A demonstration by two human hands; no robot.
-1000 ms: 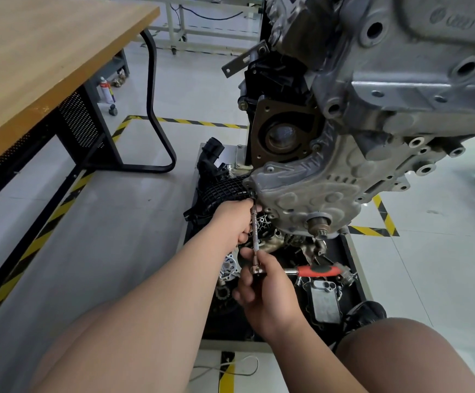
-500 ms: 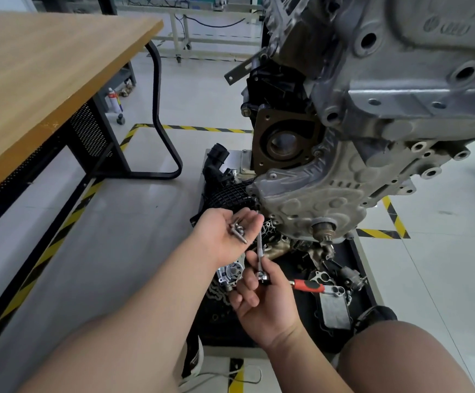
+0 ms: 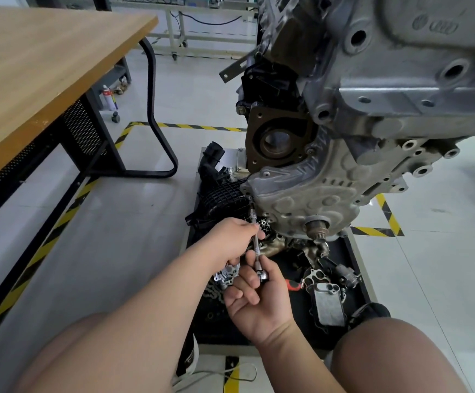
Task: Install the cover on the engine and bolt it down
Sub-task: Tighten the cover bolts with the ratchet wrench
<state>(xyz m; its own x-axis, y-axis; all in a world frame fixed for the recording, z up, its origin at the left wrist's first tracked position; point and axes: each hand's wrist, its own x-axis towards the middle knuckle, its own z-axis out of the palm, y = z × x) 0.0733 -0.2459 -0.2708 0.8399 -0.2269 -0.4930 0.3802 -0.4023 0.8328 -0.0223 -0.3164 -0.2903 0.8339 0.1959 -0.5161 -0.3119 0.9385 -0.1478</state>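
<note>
Two hands, one tool. My left hand (image 3: 230, 242) pinches the extension bar (image 3: 255, 236), a thin knurled steel rod, fingertips curled round its upper half. I can't see into that palm. My right hand (image 3: 259, 302), palm up, grips the ratchet (image 3: 262, 275) at its chrome head, and the red handle (image 3: 293, 285) pokes out to the right.

The rod's top end meets the left edge of the cover (image 3: 301, 194). That's one grey cast piece, dimpled with rounded bumps and ribs, seated against the lower end of the engine (image 3: 386, 80), rough-cast and looming above me. One stubby shaft (image 3: 317, 226) sticks out near the cover's bottom.

Below sits one black tray (image 3: 344, 248) of loose parts, among them a ribbed black plastic manifold (image 3: 222, 194) and a flat metal oil cooler (image 3: 328, 304). My forearms block the tray's near left. One wooden table (image 3: 32, 66) stands on the left, with yellow-black tape (image 3: 185, 126) on the pale floor.
</note>
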